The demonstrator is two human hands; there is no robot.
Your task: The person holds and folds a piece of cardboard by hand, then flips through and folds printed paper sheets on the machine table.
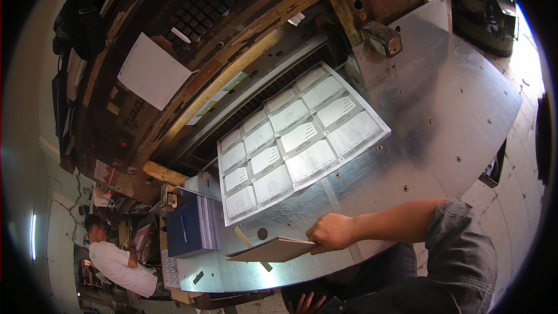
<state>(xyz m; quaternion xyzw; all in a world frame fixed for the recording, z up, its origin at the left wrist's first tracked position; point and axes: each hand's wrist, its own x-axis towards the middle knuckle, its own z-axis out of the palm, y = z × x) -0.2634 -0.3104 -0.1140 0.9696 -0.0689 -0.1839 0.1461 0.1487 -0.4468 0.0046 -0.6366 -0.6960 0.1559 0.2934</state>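
My right hand has a thin flat board pinched at its right-hand edge, fingers closed on it, the rest sticking out to the left over the near part of the metal surface. Board looks tilted; can't tell from this view whether its far edge touches down. My left hand is low at the frame's bottom edge, fingers loosely parted, nothing visible in them; palm cut off. Printed sheets lie flat farther in, far edge toward the machine's dark opening, clear of the board. Blue-covered stack sits just left of them, pen on top. Pale strip runs partly behind the board; can't say if it's loose or stuck down. Handling notes: single-edge grip on a flat panel likely lets the free end droop or twist, so I'd bring the left hand in to support that end before any bigger move. Level the board first, grip firm but not hard enough to bow it. If it goes near the sheets, I'd lower it flat and avoid dragging, since a corner could scuff or shift the top one. Swing wide of the blue stack; a knock could roll the pen off. Both hands well out of that opening.
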